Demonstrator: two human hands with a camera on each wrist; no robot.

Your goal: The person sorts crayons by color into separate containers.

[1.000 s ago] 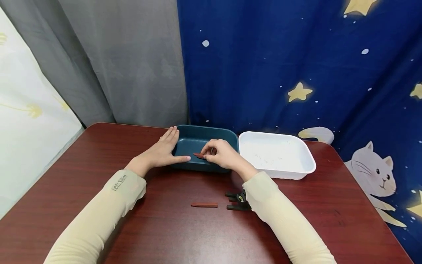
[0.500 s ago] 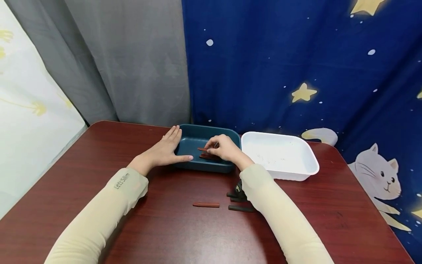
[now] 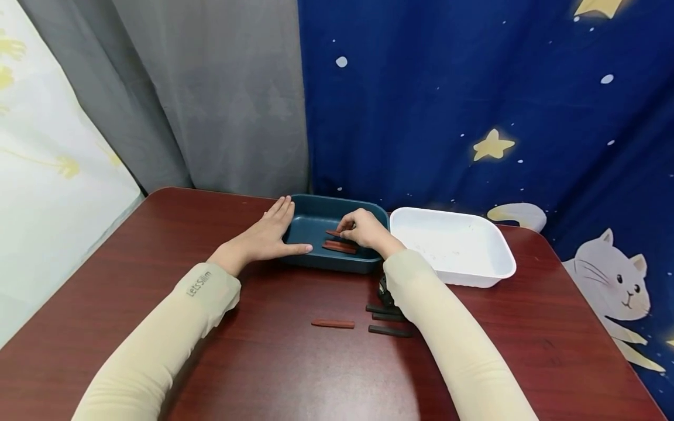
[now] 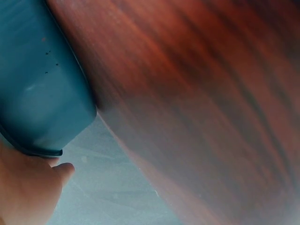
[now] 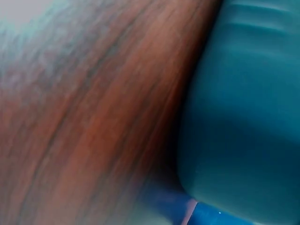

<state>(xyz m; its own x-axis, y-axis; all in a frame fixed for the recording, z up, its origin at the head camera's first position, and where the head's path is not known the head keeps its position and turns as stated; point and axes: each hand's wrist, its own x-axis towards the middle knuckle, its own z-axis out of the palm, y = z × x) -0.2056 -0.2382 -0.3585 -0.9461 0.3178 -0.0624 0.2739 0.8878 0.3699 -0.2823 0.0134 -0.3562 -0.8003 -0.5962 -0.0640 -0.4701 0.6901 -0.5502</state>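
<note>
In the head view a teal tray (image 3: 337, 264) stands at the back of the table. My left hand (image 3: 265, 237) rests with straight fingers over its left end, thumb along the near rim; the left wrist view shows part of this hand at the tray's edge. Inside the tray, my right hand (image 3: 363, 228) pinches a red-brown pointed stick (image 3: 333, 233), like a crayon, between thumb and fingertips. Below it, similar red-brown sticks (image 3: 339, 247) lie side by side near the front wall. The right wrist view has the tray's outer wall (image 5: 243, 108) but no hand.
A white tray (image 3: 502, 272) stands right beside the teal one. On the table in front lie another red-brown stick (image 3: 333, 323) and several black sticks (image 3: 389, 331), partly under the right sleeve. Curtains hang behind the table's back edge.
My right hand has moved away from the near wall, deeper into the teal tray. Red-brown sticks it covered earlier now show below it. The left hand stays at the tray's end.
</note>
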